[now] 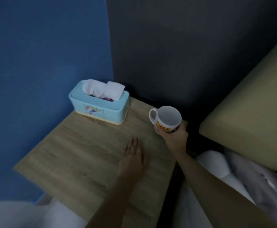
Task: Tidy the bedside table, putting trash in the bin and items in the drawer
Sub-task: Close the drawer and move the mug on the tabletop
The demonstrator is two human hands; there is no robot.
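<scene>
Mug point(166, 119) upright in right hand point(173, 137); handle left

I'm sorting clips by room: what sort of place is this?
Most likely a bedroom corner: a wooden bedside table against the walls, a mattress edge beside it, and a tissue box on the table.

The one legible text is the word "JOTUN", in dark capitals on a yellow band printed across the outer wall of the white ceramic mug point(165, 118). The band's right end is hidden under the fingers of the right hand point(174, 137), whose grip closes around the mug's lower side. The pale blue plastic tissue box point(100, 106) carries a small coloured cartoon figure on its front wall, with no letters that can be made out.
</scene>
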